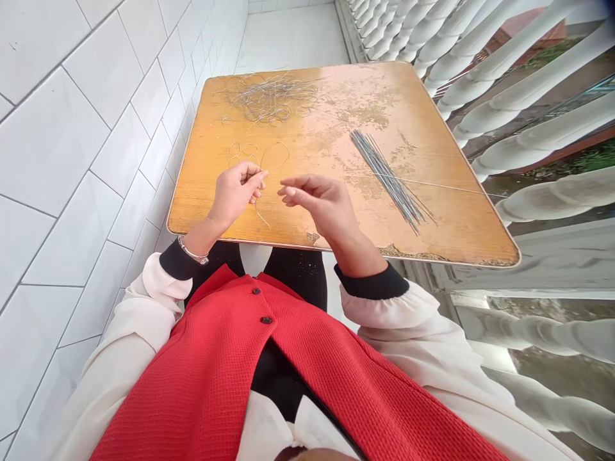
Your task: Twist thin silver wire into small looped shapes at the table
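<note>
My left hand [237,192] is closed in a pinch on a thin wire [288,152] above the near part of the wooden table. The wire bends into a loop beyond the fingers, and a short end hangs below them. To its right, my right hand [324,202] hovers with curved fingers and the thumb slightly apart; no object shows between them. Small wire loops [244,152] lie just past my left hand. A bundle of straight grey metal rods [387,182] rests to the right of my right hand.
A tangled heap of thin wire [271,99] covers the far left of the table [307,144]. One long thin strand [442,185] crosses the rods toward the right edge. White tiles [100,153] line the left wall; a white balustrade [509,150] stands at the right.
</note>
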The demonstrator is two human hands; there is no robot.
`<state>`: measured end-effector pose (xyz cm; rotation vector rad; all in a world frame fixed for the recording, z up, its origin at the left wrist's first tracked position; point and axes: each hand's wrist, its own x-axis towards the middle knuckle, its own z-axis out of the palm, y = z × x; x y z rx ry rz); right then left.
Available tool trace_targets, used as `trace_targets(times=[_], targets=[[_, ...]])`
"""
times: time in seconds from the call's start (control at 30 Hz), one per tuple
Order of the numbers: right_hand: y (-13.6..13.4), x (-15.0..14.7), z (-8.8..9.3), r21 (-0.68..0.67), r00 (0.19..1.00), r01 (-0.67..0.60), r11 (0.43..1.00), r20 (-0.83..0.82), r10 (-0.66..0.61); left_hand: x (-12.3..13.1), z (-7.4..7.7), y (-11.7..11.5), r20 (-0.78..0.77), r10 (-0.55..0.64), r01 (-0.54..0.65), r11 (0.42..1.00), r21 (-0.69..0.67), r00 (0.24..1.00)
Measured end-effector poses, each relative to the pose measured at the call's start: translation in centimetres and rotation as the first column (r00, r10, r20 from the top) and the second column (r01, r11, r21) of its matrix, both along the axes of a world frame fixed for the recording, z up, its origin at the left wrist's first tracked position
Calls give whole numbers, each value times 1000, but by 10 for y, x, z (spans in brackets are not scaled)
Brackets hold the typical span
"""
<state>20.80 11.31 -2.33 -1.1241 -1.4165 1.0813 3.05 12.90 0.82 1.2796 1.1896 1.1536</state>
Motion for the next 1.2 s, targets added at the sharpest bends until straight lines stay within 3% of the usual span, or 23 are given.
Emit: trace_targets(times=[0.13, 0.27, 0.4, 0.7, 0.97, 1.2], targets=[[16, -13, 9, -59, 993, -77, 995, -96, 71, 3, 1, -4, -26, -67, 67, 998, 18, 997], [23, -25, 6, -12, 994, 37, 999, -101, -38, 1, 3, -8, -13, -139, 139, 990, -5, 990], [23, -27, 6, -54, 986, 89, 995, -133, -95, -4, 3, -11, 30, -202, 204, 975, -85, 979], [17, -25, 14, -150, 985, -43, 988, -172, 17, -7, -1, -11, 109, -187, 203, 965, -168, 976], [17, -27, 14, -119, 981, -109, 987, -173, 88, -2, -8, -11, 201, -259, 294, 941, -166, 945], [21, -23, 13, -134, 982, 6, 991, -186, -31, -5, -10, -18, 139, -281, 306, 929, -210, 950]])
